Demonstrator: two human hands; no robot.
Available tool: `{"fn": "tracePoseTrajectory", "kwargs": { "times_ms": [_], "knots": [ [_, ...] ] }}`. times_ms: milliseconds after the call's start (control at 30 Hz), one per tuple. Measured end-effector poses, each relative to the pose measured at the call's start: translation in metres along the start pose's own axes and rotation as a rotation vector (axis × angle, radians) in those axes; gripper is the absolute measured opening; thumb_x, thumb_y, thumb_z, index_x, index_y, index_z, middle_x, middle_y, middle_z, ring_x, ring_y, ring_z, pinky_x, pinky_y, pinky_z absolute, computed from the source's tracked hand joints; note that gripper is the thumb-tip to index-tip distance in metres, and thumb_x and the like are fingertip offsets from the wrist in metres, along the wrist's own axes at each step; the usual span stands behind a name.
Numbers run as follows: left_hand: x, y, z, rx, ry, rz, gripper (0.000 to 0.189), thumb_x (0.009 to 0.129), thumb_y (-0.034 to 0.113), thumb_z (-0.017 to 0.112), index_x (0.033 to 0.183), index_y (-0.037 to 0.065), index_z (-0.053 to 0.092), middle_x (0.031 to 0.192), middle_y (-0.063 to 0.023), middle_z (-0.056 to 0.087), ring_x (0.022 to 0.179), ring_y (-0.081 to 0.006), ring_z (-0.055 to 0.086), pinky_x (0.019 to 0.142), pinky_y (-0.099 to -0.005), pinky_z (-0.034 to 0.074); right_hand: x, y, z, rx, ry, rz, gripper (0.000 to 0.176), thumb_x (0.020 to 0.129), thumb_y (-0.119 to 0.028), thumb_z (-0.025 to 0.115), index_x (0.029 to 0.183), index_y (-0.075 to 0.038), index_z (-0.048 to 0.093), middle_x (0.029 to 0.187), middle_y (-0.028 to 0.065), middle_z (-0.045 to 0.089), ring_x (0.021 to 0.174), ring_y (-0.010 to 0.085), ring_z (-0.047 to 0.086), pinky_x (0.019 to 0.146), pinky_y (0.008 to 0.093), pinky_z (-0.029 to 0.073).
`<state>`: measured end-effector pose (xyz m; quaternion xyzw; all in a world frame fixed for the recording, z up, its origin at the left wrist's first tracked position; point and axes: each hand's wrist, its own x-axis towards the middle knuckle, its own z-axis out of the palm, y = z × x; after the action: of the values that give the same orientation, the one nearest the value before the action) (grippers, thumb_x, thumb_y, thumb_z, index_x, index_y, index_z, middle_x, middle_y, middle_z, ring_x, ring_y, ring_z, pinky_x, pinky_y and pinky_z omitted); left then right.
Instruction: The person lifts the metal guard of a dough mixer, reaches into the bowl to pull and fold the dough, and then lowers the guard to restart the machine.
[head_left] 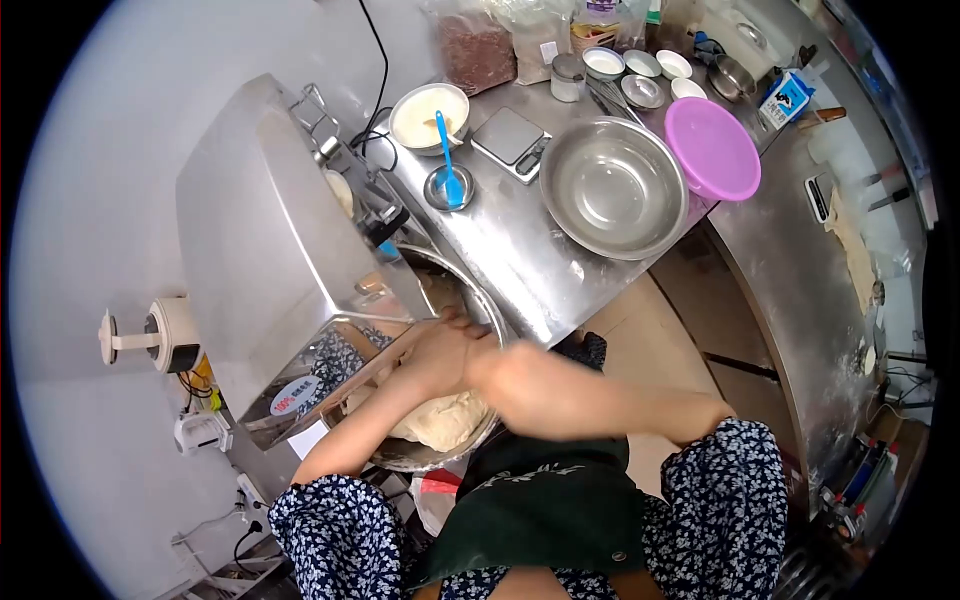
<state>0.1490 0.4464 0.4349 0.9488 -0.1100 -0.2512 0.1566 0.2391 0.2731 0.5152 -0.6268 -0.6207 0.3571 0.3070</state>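
Pale dough (447, 422) lies in the lower part of a round metal mixer bowl (492, 300). Over the bowl, above the dough, my left hand (438, 357) reaches in from the lower left. Its fingers are bent at the far side, and I cannot tell what is in them. My right hand (503, 380) comes across the rim from the right, overlapping the left one in this view. It is smeared by motion, its fingers hidden. A large metal mixer housing (260, 230) overhangs the bowl at the left.
Beyond the bowl, a steel table (500, 255) carries a white bowl of creamy mixture (428, 115), a blue spatula (447, 165), a scale (510, 140), a wide metal basin (612, 190) and a pink lid (712, 150). A second worktop (800, 270) runs along the right.
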Motion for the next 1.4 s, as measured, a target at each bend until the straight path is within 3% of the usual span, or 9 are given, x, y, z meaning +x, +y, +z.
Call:
{"fn": "tracePoseTrajectory", "kwargs": {
  "times_ms": [67,200,367,567,900,933,1033,1267,1400],
  "knots": [
    [-0.011,0.01,-0.004,-0.075,-0.068,-0.139,0.031,0.079,0.028,0.064,0.106,0.013,0.067,0.101,-0.0113,0.068,0.108,-0.0301,0.06,0.104,-0.049,0.039,0.025,0.025,0.004,0.274,0.373,0.111,0.023,0.083,0.0,0.049,0.1,0.011,0.061,0.092,0.0309,0.065,0.094,0.0397,0.066,0.081,0.0444,0.052],
    [-0.045,0.004,0.024,0.001,0.391,0.106,0.029,0.076,0.023,0.066,0.103,0.014,0.068,0.096,-0.006,0.066,0.103,-0.0266,0.059,0.1,-0.0452,0.041,0.095,0.065,0.033,0.259,0.267,0.406,0.026,0.084,0.001,0.044,0.098,0.014,0.061,0.09,0.0297,0.068,0.085,0.0398,0.069,0.074,0.0444,0.054],
    [-0.057,0.007,0.037,0.021,0.556,0.112,0.027,0.073,0.018,0.067,0.099,0.014,0.066,0.095,-0.0036,0.064,0.098,-0.0242,0.058,0.097,-0.04,0.043,0.177,0.155,0.103,1.428,0.63,0.621,0.037,0.092,-0.023,0.048,0.107,0.006,0.067,0.104,0.0176,0.069,0.093,0.0273,0.066,0.082,0.0374,0.052],
    [-0.054,0.002,0.044,0.04,0.689,0.197,0.024,0.068,0.016,0.069,0.092,0.014,0.067,0.086,-0.0026,0.065,0.094,-0.0233,0.06,0.092,-0.0364,0.043,0.151,0.165,0.081,0.234,0.24,0.652,0.037,0.095,-0.025,0.048,0.112,0.002,0.065,0.11,0.0144,0.068,0.097,0.027,0.065,0.083,0.0375,0.052],
    [-0.078,0.018,0.055,0.08,0.785,0.233,0.021,0.067,0.014,0.068,0.088,0.012,0.064,0.084,-0.004,0.064,0.087,-0.0234,0.06,0.088,-0.0368,0.045,0.144,0.14,0.096,-0.01,0.348,0.704,0.036,0.099,-0.029,0.048,0.121,-0.004,0.062,0.121,0.0091,0.066,0.103,0.0264,0.064,0.086,0.0377,0.052],
    [-0.084,0.023,0.059,0.094,0.806,0.234,0.021,0.067,0.013,0.067,0.088,0.012,0.064,0.084,-0.0039,0.064,0.086,-0.0236,0.06,0.087,-0.0373,0.045,0.137,0.136,0.1,-0.055,0.486,0.737,0.048,0.092,-0.038,0.05,0.106,0.004,0.069,0.106,0.0254,0.069,0.103,0.0375,0.066,0.09,0.0399,0.051],
    [-0.116,0.035,0.051,0.01,0.828,0.268,0.031,0.068,0.008,0.065,0.099,0.01,0.065,0.098,-0.0089,0.064,0.098,-0.0261,0.062,0.095,-0.0414,0.045,0.116,0.066,0.094,-0.104,0.526,0.863,0.053,0.091,-0.045,0.049,0.105,0.001,0.071,0.106,0.0293,0.067,0.103,0.0445,0.064,0.094,0.0484,0.049],
    [-0.107,0.033,0.018,-0.304,0.95,0.103,0.027,0.083,0.003,0.06,0.11,0.0,0.058,0.106,-0.0176,0.056,0.103,-0.034,0.058,0.083,-0.0399,0.051,0.062,0.009,0.114,-0.117,0.661,0.19,0.023,0.087,-0.018,0.059,0.09,0.004,0.062,0.088,0.0248,0.066,0.08,0.0464,0.065,0.072,0.0527,0.053],
    [-0.074,0.028,-0.017,-0.572,0.759,0.145,0.027,0.096,0.017,0.054,0.115,-0.002,0.055,0.116,-0.0202,0.055,0.106,-0.0384,0.056,0.092,-0.044,0.046,0.05,-0.01,0.129,0.02,0.543,0.394,0.023,0.08,-0.011,0.059,0.097,0.006,0.059,0.092,0.0274,0.061,0.087,0.0457,0.06,0.076,0.0517,0.05]
  ]
}}
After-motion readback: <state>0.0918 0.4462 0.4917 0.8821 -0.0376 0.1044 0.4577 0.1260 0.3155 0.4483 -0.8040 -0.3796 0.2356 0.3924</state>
